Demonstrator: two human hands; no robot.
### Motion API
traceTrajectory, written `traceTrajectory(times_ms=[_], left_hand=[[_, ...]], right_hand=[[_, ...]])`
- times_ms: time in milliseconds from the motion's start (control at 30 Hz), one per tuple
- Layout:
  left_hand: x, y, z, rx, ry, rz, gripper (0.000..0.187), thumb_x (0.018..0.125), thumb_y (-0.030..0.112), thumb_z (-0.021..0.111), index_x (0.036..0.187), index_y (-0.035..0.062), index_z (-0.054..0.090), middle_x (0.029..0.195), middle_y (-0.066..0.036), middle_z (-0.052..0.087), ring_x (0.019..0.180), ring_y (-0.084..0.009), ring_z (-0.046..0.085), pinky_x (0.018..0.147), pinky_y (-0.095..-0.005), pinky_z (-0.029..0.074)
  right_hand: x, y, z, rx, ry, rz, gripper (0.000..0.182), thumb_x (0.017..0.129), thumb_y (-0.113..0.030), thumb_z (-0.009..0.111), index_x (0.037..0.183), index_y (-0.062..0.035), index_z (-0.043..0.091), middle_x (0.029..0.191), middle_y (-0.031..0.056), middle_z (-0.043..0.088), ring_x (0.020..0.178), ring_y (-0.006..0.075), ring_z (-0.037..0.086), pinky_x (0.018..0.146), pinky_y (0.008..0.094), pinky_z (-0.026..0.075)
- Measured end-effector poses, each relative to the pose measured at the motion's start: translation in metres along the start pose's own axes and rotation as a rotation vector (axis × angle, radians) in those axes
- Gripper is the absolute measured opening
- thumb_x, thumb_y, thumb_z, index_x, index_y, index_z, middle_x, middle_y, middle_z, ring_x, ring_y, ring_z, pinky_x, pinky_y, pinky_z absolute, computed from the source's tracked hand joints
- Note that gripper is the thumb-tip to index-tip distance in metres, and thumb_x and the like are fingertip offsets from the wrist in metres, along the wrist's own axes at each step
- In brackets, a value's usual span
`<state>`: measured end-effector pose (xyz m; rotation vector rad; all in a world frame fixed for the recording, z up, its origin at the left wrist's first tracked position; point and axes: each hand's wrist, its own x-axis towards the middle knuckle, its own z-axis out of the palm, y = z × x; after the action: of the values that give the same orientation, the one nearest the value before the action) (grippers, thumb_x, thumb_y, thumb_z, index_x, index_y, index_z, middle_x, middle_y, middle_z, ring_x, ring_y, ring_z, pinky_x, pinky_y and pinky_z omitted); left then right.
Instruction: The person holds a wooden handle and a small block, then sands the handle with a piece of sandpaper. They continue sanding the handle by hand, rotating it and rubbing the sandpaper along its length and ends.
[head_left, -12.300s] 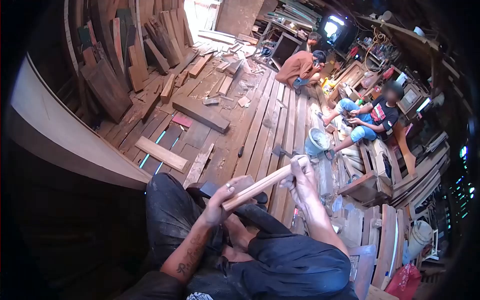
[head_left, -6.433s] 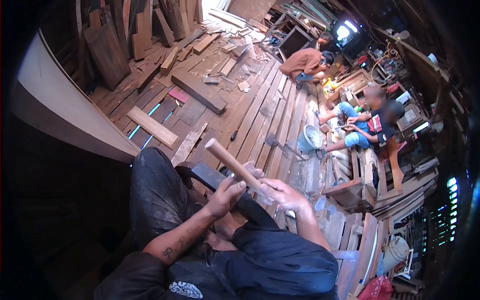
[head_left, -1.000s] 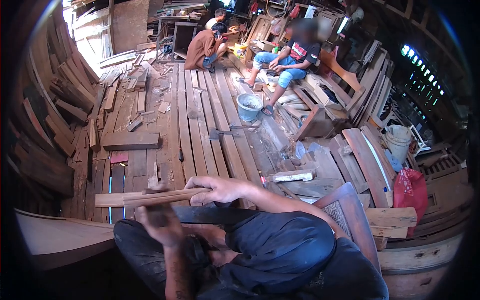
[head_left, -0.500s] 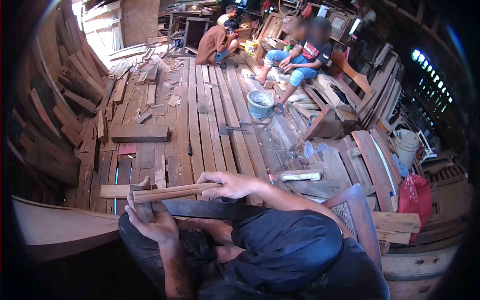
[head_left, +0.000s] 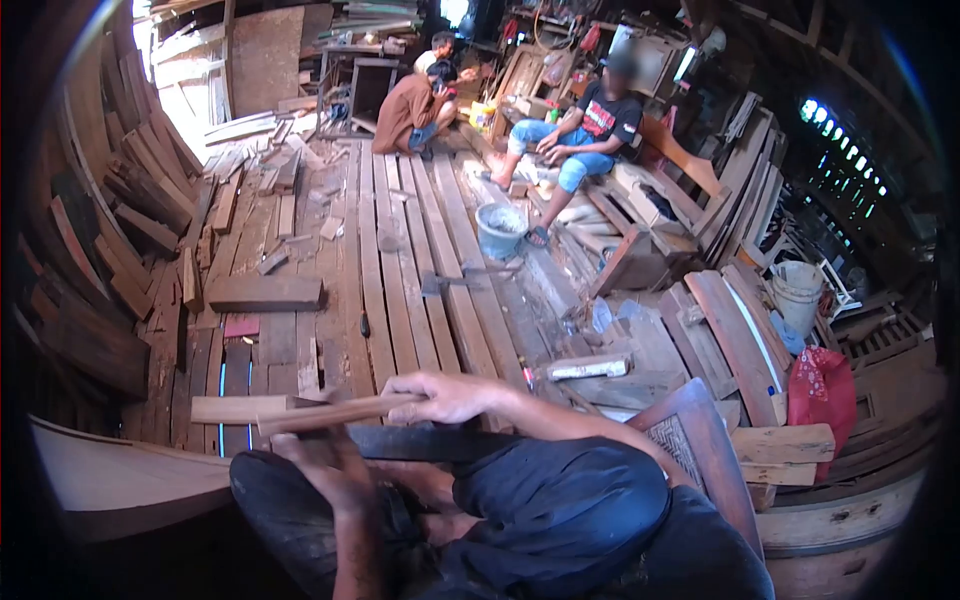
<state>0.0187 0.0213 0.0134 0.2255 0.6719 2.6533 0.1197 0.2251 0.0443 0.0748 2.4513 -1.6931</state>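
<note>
Left hand: motion-blurred, fingers no longer upright past the wooden strip's left end; grip indeterminable. Wooden strip: just beyond the left knee. Right hand: closed around its right end, apparently steadying it.

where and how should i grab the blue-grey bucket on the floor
I'd take the bucket by the left part of its rim, coming from above on that side. It stands upright with its round mouth open, so the rim should pinch well between fingers and thumb, while the seated person's foot is close by on the right.
</note>
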Motion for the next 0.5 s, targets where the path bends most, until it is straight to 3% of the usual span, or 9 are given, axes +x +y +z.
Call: traceTrajectory(times_ms=[67, 100, 133, 200, 233, 267, 333, 367, 500], left_hand=[[-0.015, -0.021, -0.002, 0.019, -0.091, -0.087, 0.064, 0.114, 0.059, 0.037, 0.149, 0.0079, 0.053, 0.138, -0.012, 0.064, 0.134, -0.0243, 0.057, 0.115, -0.0403, 0.043], [-0.01, -0.026, -0.016, 0.049, 0.001, -0.088, 0.064, 0.114, 0.059, 0.037, 0.149, 0.0083, 0.052, 0.139, -0.012, 0.063, 0.134, -0.0256, 0.056, 0.116, -0.0421, 0.042], [0.01, -0.013, -0.027, 0.058, -0.126, 0.097, 0.063, 0.114, 0.058, 0.036, 0.147, 0.0073, 0.054, 0.139, -0.012, 0.063, 0.135, -0.0256, 0.056, 0.116, -0.0422, 0.042], [0.012, 0.023, 0.001, 0.095, -0.008, 0.064, 0.062, 0.115, 0.057, 0.035, 0.145, 0.0062, 0.055, 0.138, -0.012, 0.064, 0.135, -0.0256, 0.056, 0.115, -0.0425, 0.042], [0.014, 0.023, -0.006, 0.11, -0.043, 0.079, 0.062, 0.115, 0.056, 0.035, 0.145, 0.0054, 0.055, 0.138, -0.012, 0.064, 0.134, -0.0255, 0.056, 0.115, -0.0432, 0.042], [0.01, 0.017, -0.008, 0.126, -0.11, 0.066, 0.062, 0.115, 0.056, 0.036, 0.145, 0.0058, 0.055, 0.138, -0.012, 0.064, 0.134, -0.0255, 0.056, 0.114, -0.0433, 0.042], [-0.003, -0.01, -0.009, 0.158, -0.228, 0.035, 0.062, 0.115, 0.057, 0.036, 0.146, 0.0065, 0.055, 0.139, -0.011, 0.063, 0.134, -0.0254, 0.057, 0.114, -0.0435, 0.042], [-0.014, -0.025, -0.019, 0.021, -0.184, -0.107, 0.066, 0.115, 0.057, 0.035, 0.148, 0.0015, 0.05, 0.14, -0.015, 0.062, 0.138, -0.0287, 0.056, 0.123, -0.0448, 0.038], [0.002, -0.005, -0.012, 0.073, -0.118, 0.007, 0.065, 0.115, 0.055, 0.036, 0.148, 0.0011, 0.051, 0.142, -0.015, 0.062, 0.137, -0.0273, 0.057, 0.121, -0.0422, 0.041]], right_hand=[[-0.001, 0.001, 0.005, 0.025, 0.004, 0.004, 0.043, 0.107, -0.043, 0.067, 0.126, -0.0046, 0.065, 0.103, 0.0041, 0.07, 0.095, 0.0112, 0.062, 0.081, 0.0317, 0.052], [-0.003, 0.003, 0.015, 0.045, 0.019, 0.005, 0.042, 0.108, -0.041, 0.066, 0.126, -0.0037, 0.064, 0.105, 0.0039, 0.07, 0.1, 0.0113, 0.062, 0.086, 0.032, 0.052], [-0.002, -0.002, 0.001, 0.013, 0.033, -0.009, 0.04, 0.109, -0.039, 0.065, 0.127, -0.0029, 0.064, 0.107, 0.0038, 0.07, 0.104, 0.0114, 0.062, 0.091, 0.0323, 0.051], [-0.002, -0.011, -0.004, 0.014, 0.002, -0.072, 0.041, 0.108, -0.041, 0.066, 0.125, -0.0042, 0.065, 0.109, 0.0077, 0.071, 0.103, 0.014, 0.062, 0.088, 0.0338, 0.053], [-0.003, -0.012, -0.007, 0.032, -0.004, -0.004, 0.041, 0.108, -0.041, 0.066, 0.125, -0.0041, 0.065, 0.109, 0.0073, 0.07, 0.103, 0.0137, 0.062, 0.088, 0.0334, 0.053], [-0.004, -0.009, -0.003, 0.07, -0.02, 0.066, 0.041, 0.108, -0.041, 0.067, 0.126, -0.0039, 0.065, 0.108, 0.0069, 0.07, 0.102, 0.0133, 0.062, 0.088, 0.0329, 0.052], [-0.002, -0.002, 0.001, 0.071, -0.018, -0.036, 0.045, 0.108, -0.043, 0.067, 0.127, -0.003, 0.064, 0.105, 0.0051, 0.07, 0.095, 0.0118, 0.063, 0.083, 0.0307, 0.053], [-0.004, -0.009, -0.001, 0.035, -0.034, 0.022, 0.046, 0.108, -0.043, 0.066, 0.128, -0.0024, 0.064, 0.106, 0.0059, 0.07, 0.098, 0.0125, 0.063, 0.085, 0.0316, 0.053], [-0.006, -0.019, -0.003, 0.044, -0.015, 0.032, 0.049, 0.108, -0.045, 0.064, 0.129, -0.0002, 0.064, 0.108, 0.008, 0.07, 0.105, 0.0139, 0.062, 0.09, 0.0337, 0.052]])
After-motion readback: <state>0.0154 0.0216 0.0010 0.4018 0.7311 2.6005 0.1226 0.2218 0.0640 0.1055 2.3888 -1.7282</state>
